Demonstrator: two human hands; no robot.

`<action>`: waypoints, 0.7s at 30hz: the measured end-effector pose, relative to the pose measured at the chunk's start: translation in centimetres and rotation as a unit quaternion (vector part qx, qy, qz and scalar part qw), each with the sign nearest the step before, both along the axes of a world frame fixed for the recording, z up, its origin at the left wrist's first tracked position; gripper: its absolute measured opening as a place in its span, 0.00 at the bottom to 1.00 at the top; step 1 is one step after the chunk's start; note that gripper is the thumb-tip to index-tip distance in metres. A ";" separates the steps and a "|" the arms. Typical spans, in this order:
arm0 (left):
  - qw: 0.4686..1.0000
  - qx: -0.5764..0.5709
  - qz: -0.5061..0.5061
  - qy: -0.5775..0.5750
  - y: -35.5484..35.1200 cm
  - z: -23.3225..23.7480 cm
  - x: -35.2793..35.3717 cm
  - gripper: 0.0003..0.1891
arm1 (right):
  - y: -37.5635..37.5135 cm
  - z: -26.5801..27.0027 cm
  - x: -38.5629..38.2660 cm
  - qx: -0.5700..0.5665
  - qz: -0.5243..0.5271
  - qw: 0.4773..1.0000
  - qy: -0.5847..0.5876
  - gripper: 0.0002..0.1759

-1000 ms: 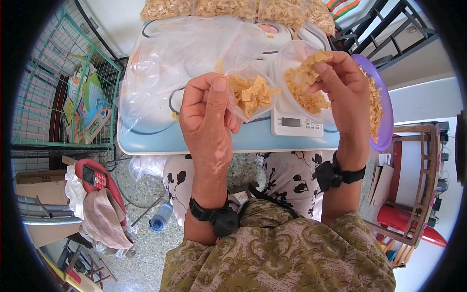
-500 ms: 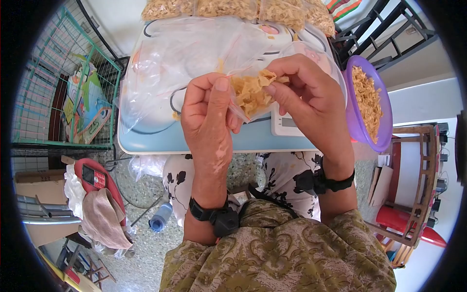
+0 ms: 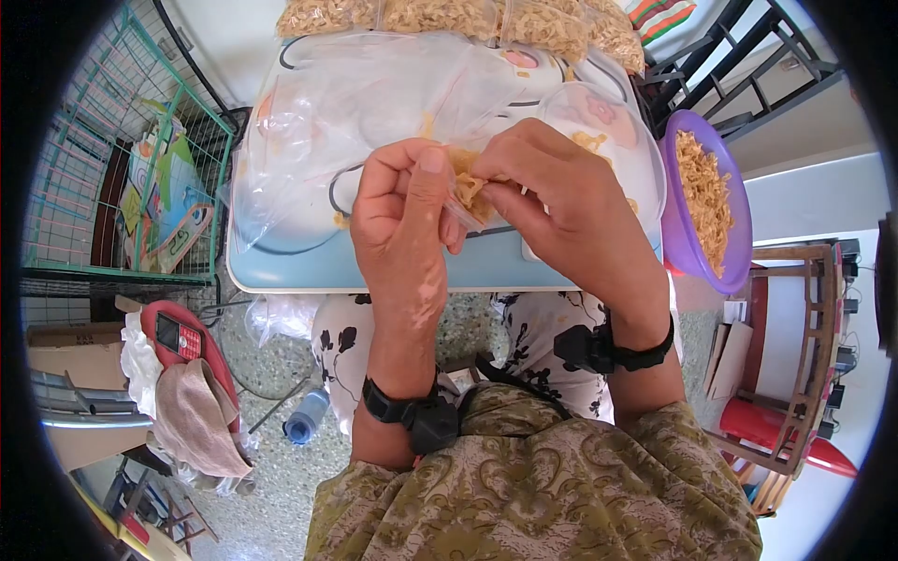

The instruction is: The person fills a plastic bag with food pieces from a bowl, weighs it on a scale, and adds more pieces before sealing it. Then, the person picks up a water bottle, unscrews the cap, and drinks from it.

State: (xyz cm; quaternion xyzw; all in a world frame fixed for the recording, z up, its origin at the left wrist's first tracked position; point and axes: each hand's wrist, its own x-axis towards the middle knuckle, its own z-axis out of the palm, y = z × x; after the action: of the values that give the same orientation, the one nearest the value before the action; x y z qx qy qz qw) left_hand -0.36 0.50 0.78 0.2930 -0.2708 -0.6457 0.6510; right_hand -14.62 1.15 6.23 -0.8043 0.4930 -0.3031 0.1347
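Note:
My left hand (image 3: 404, 210) pinches the edge of a clear zip bag (image 3: 480, 222) between thumb and fingers, above the near part of the table. Pale yellow dried flakes (image 3: 468, 190) show at the mouth of the bag. With fingertips closed on some of these flakes, my right hand (image 3: 566, 201) is at the opening, partly hiding the bag. A white kitchen scale (image 3: 529, 251) is almost wholly covered by my right hand. Behind that hand lies a round clear tray (image 3: 645, 154) with a few flakes on it.
Flat clear plastic bags (image 3: 346, 103) spread over the patterned table (image 3: 290, 273). Filled bags of flakes (image 3: 440, 17) line the far edge. A purple basin (image 3: 745, 224) of flakes stands at the right. To the left are a green wire cage (image 3: 84, 271) and a phone (image 3: 180, 338) on a red stool.
My right hand has moved left and turned, bringing its flakes to the bag's mouth. More of the clear tray shows; the scale is more hidden. My left hand has barely moved.

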 end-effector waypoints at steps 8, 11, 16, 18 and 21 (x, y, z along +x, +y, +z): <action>0.999 -0.007 -0.013 -0.036 0.4 0.2 -0.5 0.07 | -0.1 0.0 1.0 0.014 -0.041 0.996 0.075 0.06; 0.999 0.002 -0.005 -0.042 0.4 0.5 -0.2 0.07 | -0.1 -0.2 1.1 0.008 -0.045 0.998 0.045 0.09; 1.000 0.007 -0.013 0.014 0.2 0.1 0.2 0.08 | 0.6 0.7 1.1 0.077 -0.065 0.992 -0.070 0.16; 0.999 0.003 -0.015 0.028 0.1 0.0 0.2 0.08 | 0.5 0.6 0.9 0.080 -0.055 0.991 -0.087 0.15; 0.999 -0.007 -0.014 0.043 0.1 0.0 0.3 0.07 | 0.3 0.6 0.4 0.068 -0.033 0.993 -0.091 0.12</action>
State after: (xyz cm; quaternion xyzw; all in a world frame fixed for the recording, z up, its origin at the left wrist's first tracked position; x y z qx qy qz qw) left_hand -0.06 0.61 0.75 0.2567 -0.2517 -0.6646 0.6550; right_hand -14.21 1.49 6.79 -0.7458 0.5245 -0.3450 0.2227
